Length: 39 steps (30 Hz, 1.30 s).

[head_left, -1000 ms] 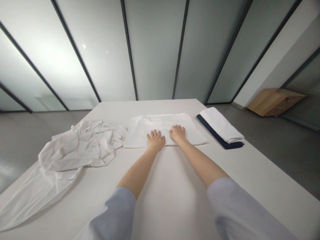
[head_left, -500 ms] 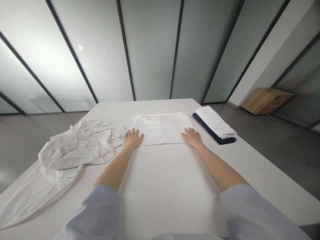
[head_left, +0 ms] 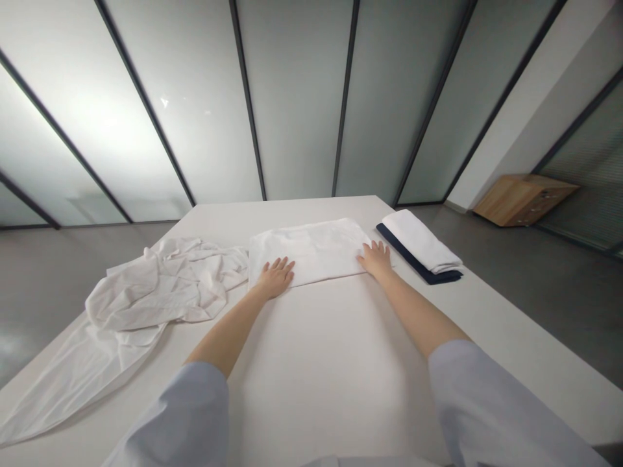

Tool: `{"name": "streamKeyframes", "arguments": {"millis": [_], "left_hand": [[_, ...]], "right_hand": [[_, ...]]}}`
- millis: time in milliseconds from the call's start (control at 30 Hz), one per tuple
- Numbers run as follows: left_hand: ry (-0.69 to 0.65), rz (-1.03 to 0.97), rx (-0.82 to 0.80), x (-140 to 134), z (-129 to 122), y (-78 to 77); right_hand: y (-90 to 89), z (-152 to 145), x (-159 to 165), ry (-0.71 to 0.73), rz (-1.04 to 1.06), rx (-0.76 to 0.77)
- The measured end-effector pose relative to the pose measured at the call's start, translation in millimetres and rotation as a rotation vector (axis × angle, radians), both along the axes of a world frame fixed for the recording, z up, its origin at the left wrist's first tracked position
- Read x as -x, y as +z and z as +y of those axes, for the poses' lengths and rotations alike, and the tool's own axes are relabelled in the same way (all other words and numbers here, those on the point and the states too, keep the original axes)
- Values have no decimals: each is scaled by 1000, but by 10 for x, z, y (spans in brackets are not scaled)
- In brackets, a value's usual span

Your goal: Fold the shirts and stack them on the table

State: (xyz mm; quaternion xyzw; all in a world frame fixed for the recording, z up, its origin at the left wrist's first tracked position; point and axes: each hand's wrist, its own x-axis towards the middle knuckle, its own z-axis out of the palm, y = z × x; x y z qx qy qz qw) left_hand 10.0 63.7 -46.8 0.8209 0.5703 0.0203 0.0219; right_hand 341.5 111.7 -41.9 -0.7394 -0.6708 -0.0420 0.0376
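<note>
A folded white cloth (head_left: 321, 250) lies as a flat rectangle across the middle of the table, its near edge slanting up toward the right. My left hand (head_left: 276, 277) rests palm down on its near left part, fingers spread. At the cloth's right end, my right hand (head_left: 376, 259) touches the edge with its fingers apart; its palm side is hidden. Neither hand grips anything. Left of the folded cloth, close against it, is a loose heap of crumpled white cloth (head_left: 160, 285).
On the right of the white table (head_left: 321, 363) lies a folded white cloth (head_left: 421, 241) on top of a folded navy cloth (head_left: 409, 257). Frosted glass panels (head_left: 296, 97) stand behind the table. A wooden cabinet (head_left: 518, 198) is on the floor at far right.
My left hand has slid right and inward over the folded cloth. My right hand has shifted slightly at the right end. The cloth has turned a little, its right side now farther away.
</note>
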Motion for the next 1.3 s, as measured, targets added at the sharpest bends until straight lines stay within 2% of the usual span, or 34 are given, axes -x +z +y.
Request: {"name": "streamKeyframes", "arguments": {"millis": [200,267,333,433,533,633,700,733,800,900,967,1033,1100,1167,1300], "left_hand": [[242,-47,-26,-371,-32,19],[323,-41,-80,-515,-38,66],[353,-20,-88,-629,-41,143],[263,20,-8,-748,-81,261],[61,51,14,-865,-220,293],[-150,36,27,-986,-391,263],[-228,-16,74,-1008,-432,271],[-224,-58,94,-985,-416,289],[-133,-163,81,-858,-313,340],[125,-271,-111,-502,-73,369],[311,-277,-192,-238,71,318],[439,-247,-166,-32,169,221],[459,-189,-84,82,225,113],[411,-148,-24,110,250,31],[321,-204,14,57,271,-22]], "right_hand": [[20,-242,851,270,115,25],[-5,-332,1035,282,175,93],[-23,-357,1088,257,216,169],[-33,-274,955,208,226,206],[-47,-151,718,136,212,185],[-83,-114,533,129,195,98],[-103,-145,464,128,196,11],[-108,-169,442,111,201,-19],[-104,-216,416,50,215,-39],[-83,-251,404,-18,223,-21],[-75,-248,405,-33,227,-12],[-76,-237,408,-36,238,-6],[-85,-226,409,-34,252,-5],[-94,-220,407,-36,268,-8],[-99,-203,399,-52,321,-41]]}}
